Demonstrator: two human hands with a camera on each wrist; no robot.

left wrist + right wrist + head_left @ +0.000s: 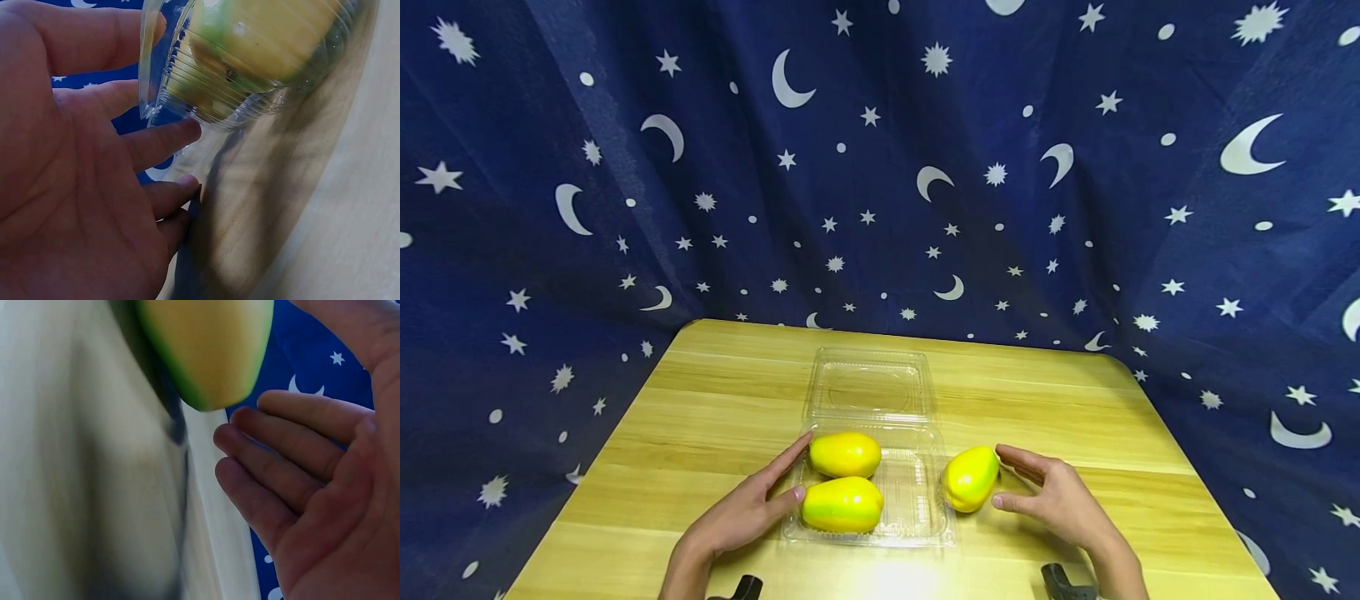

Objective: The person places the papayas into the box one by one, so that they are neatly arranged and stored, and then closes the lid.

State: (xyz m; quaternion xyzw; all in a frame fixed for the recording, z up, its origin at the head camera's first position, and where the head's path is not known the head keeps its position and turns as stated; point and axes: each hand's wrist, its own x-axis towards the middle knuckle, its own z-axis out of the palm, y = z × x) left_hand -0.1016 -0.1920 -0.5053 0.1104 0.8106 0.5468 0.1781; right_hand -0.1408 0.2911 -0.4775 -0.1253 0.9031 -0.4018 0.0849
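Two yellow-green mango-like fruits, a back one [846, 454] and a front one [842, 505], lie side by side in the left part of a clear plastic clamshell box [917, 533]. My left hand [741, 512] is spread along the box's left side, thumb by the front fruit and fingers by the back one; in the left wrist view its fingertips reach the box wall. A third such fruit [972, 479] lies at the box's right side. My right hand [1060, 504] is beside it with thumb and fingers apart; in the right wrist view, a gap shows between fingers and fruit.
The box's lid [872, 383] lies folded back behind its base. Everything rests on a wood-grain table [730, 392]. A dark blue curtain [880, 167] with moons and stars hangs behind and at both sides. Dark wrist-worn devices [1063, 581] show at the bottom.
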